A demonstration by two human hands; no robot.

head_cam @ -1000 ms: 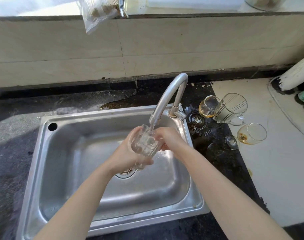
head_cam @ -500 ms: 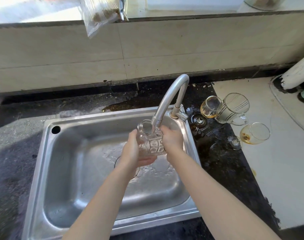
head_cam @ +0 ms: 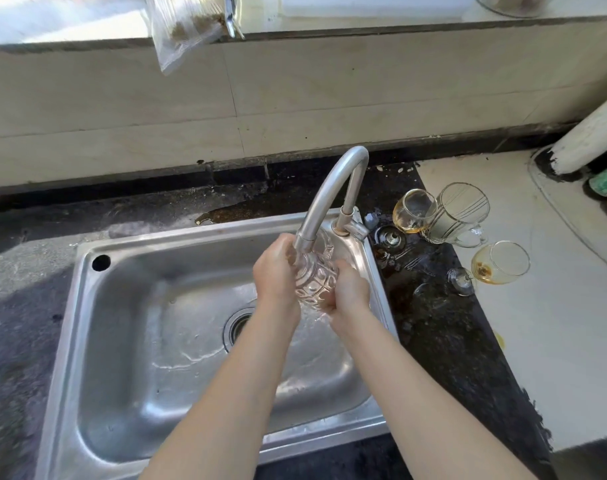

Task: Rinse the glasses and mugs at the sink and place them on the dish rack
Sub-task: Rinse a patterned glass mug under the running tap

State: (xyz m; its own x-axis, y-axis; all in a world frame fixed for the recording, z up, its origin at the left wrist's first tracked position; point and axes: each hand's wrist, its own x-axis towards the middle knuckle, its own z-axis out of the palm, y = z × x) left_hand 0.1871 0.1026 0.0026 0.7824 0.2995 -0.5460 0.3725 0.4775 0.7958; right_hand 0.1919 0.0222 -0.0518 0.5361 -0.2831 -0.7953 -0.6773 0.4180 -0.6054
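A clear patterned glass mug (head_cam: 315, 278) is held under the spout of the curved metal faucet (head_cam: 333, 192), over the right side of the steel sink (head_cam: 128, 327). My left hand (head_cam: 274, 271) grips its left side near the rim. My right hand (head_cam: 350, 292) cups its right side and base. On the counter to the right lie a small stemmed glass with brown residue (head_cam: 411, 211), a lined glass mug (head_cam: 457, 213) and a second stained stemmed glass (head_cam: 499, 263). No dish rack is in view.
Water pools around the sink drain (head_cam: 239, 323). The dark counter by the faucet base is wet with brown spills (head_cam: 409, 271). A white pipe (head_cam: 593, 136) and a green bottle (head_cam: 606, 178) stand at the far right. A plastic bag (head_cam: 184, 26) hangs off the ledge above.
Both hands have lifted the mug up and to the right, closer under the spout. The mug has turned more upright between my palms.
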